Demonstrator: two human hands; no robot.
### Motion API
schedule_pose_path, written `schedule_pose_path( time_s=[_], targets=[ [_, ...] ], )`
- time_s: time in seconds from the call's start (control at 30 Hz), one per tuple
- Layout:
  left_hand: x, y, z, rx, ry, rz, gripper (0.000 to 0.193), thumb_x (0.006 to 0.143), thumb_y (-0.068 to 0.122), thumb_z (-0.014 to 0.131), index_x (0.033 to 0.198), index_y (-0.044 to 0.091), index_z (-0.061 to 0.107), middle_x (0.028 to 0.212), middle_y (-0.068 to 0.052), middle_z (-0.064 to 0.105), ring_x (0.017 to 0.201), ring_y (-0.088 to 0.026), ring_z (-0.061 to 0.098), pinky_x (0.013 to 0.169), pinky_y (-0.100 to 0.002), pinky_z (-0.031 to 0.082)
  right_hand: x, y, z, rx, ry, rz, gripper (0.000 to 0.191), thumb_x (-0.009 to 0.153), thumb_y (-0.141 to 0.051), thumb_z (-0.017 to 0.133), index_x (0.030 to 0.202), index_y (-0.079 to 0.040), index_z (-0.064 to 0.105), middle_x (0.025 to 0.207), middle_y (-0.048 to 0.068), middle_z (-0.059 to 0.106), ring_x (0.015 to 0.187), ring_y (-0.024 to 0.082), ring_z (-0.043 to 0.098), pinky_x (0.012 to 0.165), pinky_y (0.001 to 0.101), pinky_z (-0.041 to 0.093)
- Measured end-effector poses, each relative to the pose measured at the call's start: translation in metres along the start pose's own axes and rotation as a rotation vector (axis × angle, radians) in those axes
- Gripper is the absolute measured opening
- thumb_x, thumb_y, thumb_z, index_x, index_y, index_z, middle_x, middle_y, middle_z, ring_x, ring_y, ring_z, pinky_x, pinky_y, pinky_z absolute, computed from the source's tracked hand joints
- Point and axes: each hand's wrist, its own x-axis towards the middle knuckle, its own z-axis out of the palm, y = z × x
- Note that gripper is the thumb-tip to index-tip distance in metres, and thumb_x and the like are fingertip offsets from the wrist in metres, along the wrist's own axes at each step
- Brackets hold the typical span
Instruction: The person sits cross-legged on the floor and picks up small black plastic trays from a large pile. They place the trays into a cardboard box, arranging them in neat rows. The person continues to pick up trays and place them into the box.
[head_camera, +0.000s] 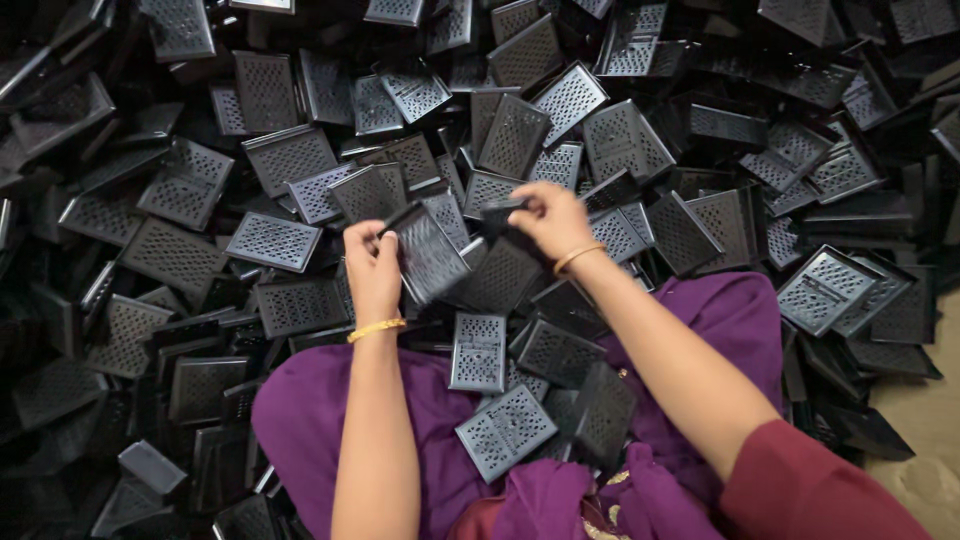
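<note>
Perforated black tray (430, 252) in left hand (372, 270), surrounded by tray heap (290, 155)

We see no walls, windows or furniture from here; the view looks straight down. A heap of dark perforated plastic trays (190, 180) covers nearly the whole ground, tumbled at every angle, some face up, some on edge, overlapping one another. Only at the lower right do we find a bare patch of floor (925, 440), pale beige and dusty-looking. Purple cloth (300, 420) spreads across the lower middle. The light is soft and even, catching the flat faces of the trays in grey sheen while the gaps between them stay black.
</note>
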Motion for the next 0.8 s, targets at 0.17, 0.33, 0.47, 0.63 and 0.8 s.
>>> schedule_pose_path(
  time_s=[0.17,0.33,0.47,0.63,0.8],
  targets=[
    [-0.009,0.007,0.005,0.295,0.018,0.096,0.024,0.095,0.013,0.068,0.116,0.009,0.058,0.088,-0.004,0.068,0.076,-0.014,0.064,0.071,-0.032,0.052,0.003,-0.04,-0.048,0.478,0.148,-0.086,0.026,0.093,0.003,0.075,0.117,-0.003,0.07,0.103,-0.001,0.07,0.091,0.007,0.064,0.086,0.0243,0.054],
    [-0.019,0.037,0.01,-0.543,-0.365,-0.323,0.047,0.093,0.012,0.056,0.14,0.017,0.052,0.116,-0.005,0.063,0.094,-0.011,0.066,0.07,-0.032,0.059,-0.009,-0.086,-0.049,0.704,0.029,-0.113,0.038,0.091,0.005,0.07,0.126,-0.007,0.06,0.108,0.001,0.07,0.101,0.007,0.068,0.091,0.0231,0.056],
    [-0.034,0.05,0.009,-0.631,-0.675,-0.321,0.054,0.1,0.018,0.058,0.152,0.01,0.047,0.137,-0.005,0.058,0.109,-0.012,0.064,0.08,-0.029,0.06,-0.024,-0.093,-0.021,0.166,0.001,-0.104,0.024,0.093,-0.008,0.071,0.117,-0.007,0.069,0.11,0.007,0.077,0.102,0.015,0.075,0.087,0.0259,0.06],
    [-0.04,0.049,0.01,-0.651,-0.738,-0.35,0.059,0.102,0.023,0.06,0.156,0.004,0.046,0.132,-0.006,0.062,0.107,-0.013,0.065,0.084,-0.033,0.06,-0.044,-0.087,-0.008,-0.079,-0.196,-0.17,0.04,0.099,-0.037,0.065,0.131,-0.013,0.07,0.109,0.012,0.075,0.097,0.027,0.075,0.086,0.0338,0.058],
    [-0.04,0.052,0.004,-0.763,-0.914,-0.407,0.066,0.1,0.026,0.062,0.159,0.004,0.04,0.13,-0.006,0.063,0.109,-0.014,0.066,0.094,-0.035,0.057,-0.045,-0.091,-0.022,-0.271,-0.324,-0.189,0.076,0.09,-0.055,0.067,0.141,0.001,0.058,0.102,0.019,0.064,0.097,0.033,0.064,0.089,0.0396,0.052]
  ],
)
